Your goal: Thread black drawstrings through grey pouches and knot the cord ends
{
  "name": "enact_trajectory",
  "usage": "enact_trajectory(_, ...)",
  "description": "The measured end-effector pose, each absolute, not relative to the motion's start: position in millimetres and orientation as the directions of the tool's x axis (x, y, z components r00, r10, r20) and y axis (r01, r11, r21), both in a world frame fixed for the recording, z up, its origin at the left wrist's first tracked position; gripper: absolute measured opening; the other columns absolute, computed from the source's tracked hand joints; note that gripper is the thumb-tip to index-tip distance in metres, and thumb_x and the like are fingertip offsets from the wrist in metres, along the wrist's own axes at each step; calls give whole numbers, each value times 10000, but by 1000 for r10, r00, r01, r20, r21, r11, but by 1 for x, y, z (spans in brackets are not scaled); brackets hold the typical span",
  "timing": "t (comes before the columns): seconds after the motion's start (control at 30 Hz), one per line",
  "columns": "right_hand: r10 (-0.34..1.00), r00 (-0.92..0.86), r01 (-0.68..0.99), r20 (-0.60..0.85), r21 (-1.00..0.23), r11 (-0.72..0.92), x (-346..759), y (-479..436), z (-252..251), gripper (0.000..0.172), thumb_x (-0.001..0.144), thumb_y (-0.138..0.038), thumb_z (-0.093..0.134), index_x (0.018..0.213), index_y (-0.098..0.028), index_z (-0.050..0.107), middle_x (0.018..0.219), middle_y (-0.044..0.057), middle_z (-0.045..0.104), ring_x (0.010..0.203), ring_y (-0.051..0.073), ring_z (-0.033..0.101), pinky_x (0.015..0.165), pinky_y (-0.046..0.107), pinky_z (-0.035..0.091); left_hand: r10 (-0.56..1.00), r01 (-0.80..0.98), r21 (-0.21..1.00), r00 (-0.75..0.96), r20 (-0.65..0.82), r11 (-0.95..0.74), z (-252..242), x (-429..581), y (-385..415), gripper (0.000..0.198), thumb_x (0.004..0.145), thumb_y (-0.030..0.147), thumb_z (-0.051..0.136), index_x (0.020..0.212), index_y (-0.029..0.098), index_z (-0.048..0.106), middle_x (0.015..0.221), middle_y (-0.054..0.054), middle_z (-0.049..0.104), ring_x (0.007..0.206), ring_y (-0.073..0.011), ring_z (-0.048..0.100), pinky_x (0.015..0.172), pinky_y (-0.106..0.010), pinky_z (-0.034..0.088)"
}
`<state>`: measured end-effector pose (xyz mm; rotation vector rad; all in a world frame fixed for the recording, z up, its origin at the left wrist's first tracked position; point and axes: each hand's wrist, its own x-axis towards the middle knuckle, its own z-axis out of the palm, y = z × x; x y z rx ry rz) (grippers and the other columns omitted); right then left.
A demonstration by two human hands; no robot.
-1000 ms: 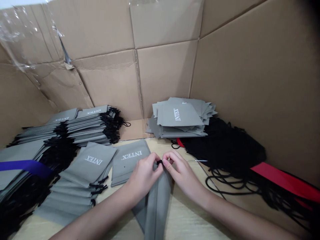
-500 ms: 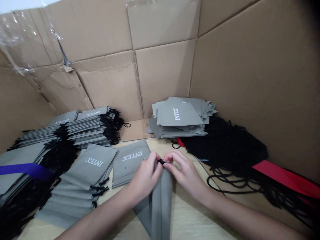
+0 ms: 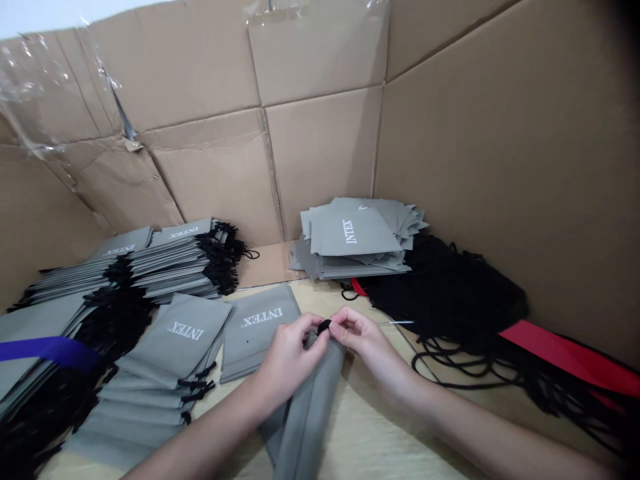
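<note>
Both hands meet over a grey fabric pouch point(image 3: 313, 407) that hangs down toward me, its lower part running out of view. My left hand point(image 3: 297, 347) pinches a short black cord point(image 3: 325, 327) at the pouch's top corner between thumb and fingers. From the other side, my right hand point(image 3: 357, 333) has its fingertips closed at the same cord, touching the left thumb. How the cord is looped or tied is too small to tell. Just left of my hands lies a flat grey INTEX pouch point(image 3: 257, 327) on the pale table surface point(image 3: 370, 420).
Corded pouches in a fanned pile point(image 3: 185, 333) lie left, with taller stacks point(image 3: 170, 260) behind. Pouches without visible cords point(image 3: 355, 233) are stacked at the back. Black cords point(image 3: 450, 287) with a red band point(image 3: 560, 347) lie right. Cardboard walls point(image 3: 320, 147) enclose the table.
The hanging pouch has swung so that its lower end lies further left. My fingers have shifted slightly around the black cord, and the whole view has moved a little.
</note>
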<state>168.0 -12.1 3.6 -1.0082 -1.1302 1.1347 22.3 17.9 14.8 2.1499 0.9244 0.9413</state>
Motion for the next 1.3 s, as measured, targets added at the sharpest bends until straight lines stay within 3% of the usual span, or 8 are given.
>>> enact_trajectory(0.27,990,44,-169,131,-976,137,169,-7,-5,231,672,-352,706,715,-185,554,687,-27,534,683,144,476,631,252,331,797,483,639,442,411,-598,14,21,19,82,746,215,529,772,161,584,597,32,572,488,-86,457,497,-194,334)
enact_trajectory(0.5,981,5,-143,194,-971,192,168,-5,-4,265,671,-408,695,724,-185,562,710,-14,535,706,164,485,645,265,343,800,455,669,448,399,-588,15,23,17,114,754,198,515,820,162,600,624,27,588,520,-90,486,525,-194,348)
enact_trajectory(0.8,973,-53,-108,223,-970,216,165,-4,-8,254,743,-421,606,738,-186,508,716,-19,455,694,154,436,638,258,324,847,279,838,410,337,-469,16,26,17,7,741,170,514,741,164,513,665,14,588,590,-107,547,541,-186,383)
enact_trajectory(0.93,973,-54,-82,226,-972,222,166,-5,-11,237,772,-414,566,776,-183,513,769,1,480,753,172,451,690,273,336,870,212,890,389,303,-405,16,28,20,45,736,183,530,770,157,543,733,-13,618,662,-129,575,606,-208,418)
enact_trajectory(1.13,960,-25,22,280,-959,281,168,-5,-11,170,782,-347,565,765,-194,493,715,-22,449,677,147,424,621,254,318,929,129,965,324,178,-230,19,32,22,110,644,190,628,664,152,527,636,5,584,597,-121,547,561,-204,397)
enact_trajectory(1.3,969,-14,-32,247,-969,247,170,-3,-11,245,763,-419,572,742,-184,504,715,-12,457,687,155,429,628,262,324,921,9,992,373,114,-126,16,32,23,206,614,285,710,703,137,597,667,-21,635,622,-135,570,591,-217,417)
